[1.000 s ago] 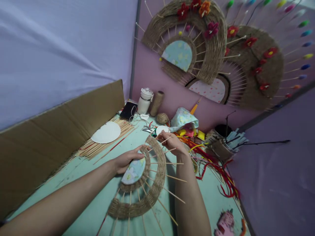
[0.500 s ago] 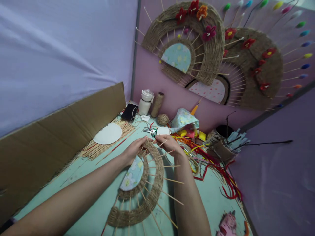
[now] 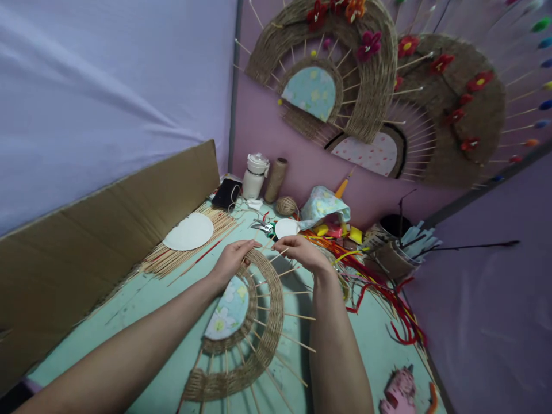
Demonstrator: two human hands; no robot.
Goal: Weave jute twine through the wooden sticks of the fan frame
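A half-round weaving point(image 3: 272, 322) of brown twine on thin wooden sticks tilts above the table, its bare stick ends fanning out to the right. At its middle is a half disc point(image 3: 228, 310) covered in pale blue flowered cloth. My left hand point(image 3: 232, 261) is closed on the weaving's upper end, thumb on top. Just right of that end, my right hand point(image 3: 299, 252) is closed in a pinch beside the upper sticks; what lies between its fingertips is too small to make out. Green-handled pliers or cutters point(image 3: 268, 229) lie just beyond the hands.
Thin sticks point(image 3: 190, 261) lie at left under a white oval point(image 3: 190, 232), along a cardboard strip point(image 3: 129, 213). Behind stand a white bottle point(image 3: 254, 178), a twine spool point(image 3: 276, 179) and a twine ball point(image 3: 286, 205). Pipe cleaners point(image 3: 383, 293) sprawl at right. Finished weavings point(image 3: 375, 86) hang on the wall.
My right hand has drawn slightly right, away from the weaving's upper end. The weaving has shifted a little left and down with my left hand still on it.
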